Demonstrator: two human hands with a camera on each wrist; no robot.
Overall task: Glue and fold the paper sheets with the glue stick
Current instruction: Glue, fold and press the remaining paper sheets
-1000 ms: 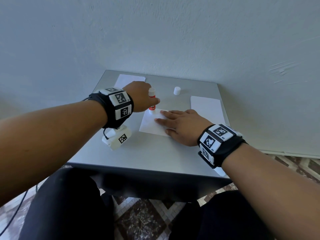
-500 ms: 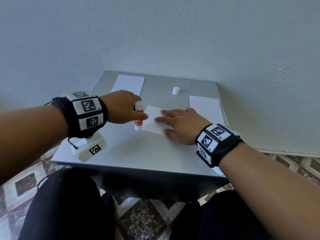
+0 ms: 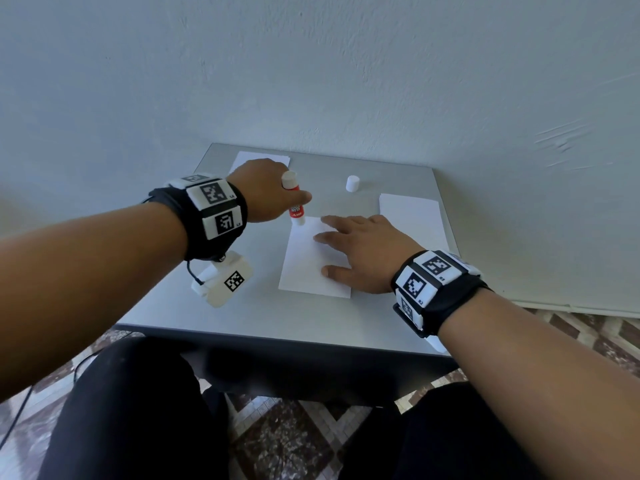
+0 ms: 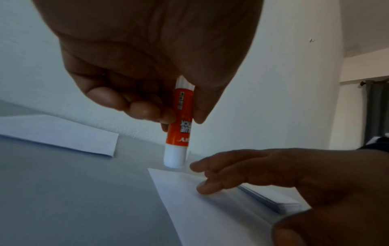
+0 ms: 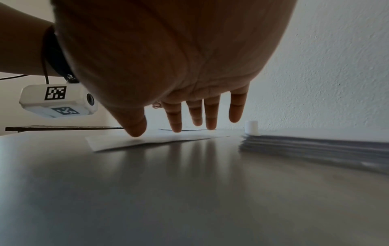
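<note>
A white paper sheet point(image 3: 308, 261) lies in the middle of the grey table point(image 3: 242, 320). My left hand point(image 3: 266, 192) grips an orange and white glue stick point(image 3: 294, 199) upright, its white tip touching the sheet's far left corner. In the left wrist view the glue stick point(image 4: 180, 126) is pinched between thumb and fingers, tip down on the paper sheet point(image 4: 200, 208). My right hand point(image 3: 360, 251) lies flat on the sheet with straight fingers and holds it down. In the right wrist view the right hand's fingertips point(image 5: 176, 128) press on the paper sheet point(image 5: 147, 139).
The white glue cap point(image 3: 353, 183) stands at the back of the table. A stack of white sheets point(image 3: 412, 216) lies at the right and another paper pile point(image 3: 242, 159) at the back left. The wall rises just behind the table.
My left hand has carried the glue stick from the sheet's near left side back up to its far left corner. The right hand has stayed flat on the sheet.
</note>
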